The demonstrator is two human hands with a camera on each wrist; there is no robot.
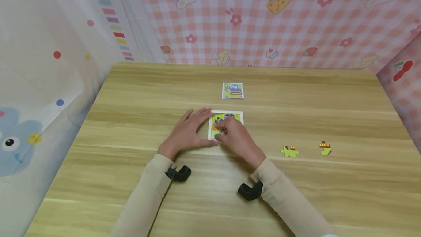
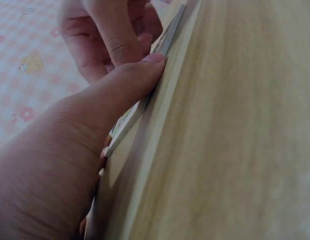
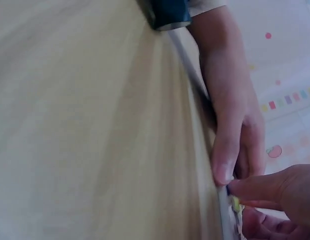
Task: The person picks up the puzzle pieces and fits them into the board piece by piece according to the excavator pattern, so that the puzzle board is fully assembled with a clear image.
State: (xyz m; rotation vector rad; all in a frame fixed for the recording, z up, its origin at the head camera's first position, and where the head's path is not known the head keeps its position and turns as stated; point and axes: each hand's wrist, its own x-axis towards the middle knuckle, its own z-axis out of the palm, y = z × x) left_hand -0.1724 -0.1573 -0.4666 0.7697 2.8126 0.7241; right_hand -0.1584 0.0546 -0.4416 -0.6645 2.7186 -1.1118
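The puzzle board lay near the middle of the tabletop. The left hand, spread wide, touched its left side, thumb at the near edge. The right hand was curled over the board; whether it held anything could not be told. A picture card lay toward the tabletop's far edge, two puzzle pieces toward its right.

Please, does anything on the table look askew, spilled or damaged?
Nothing spilled or damaged stands out. Two puzzle pieces lie loose right of the puzzle tray, ordinary for an unfinished puzzle. The left hand and right hand partly hide the tray, so I cannot judge everything.
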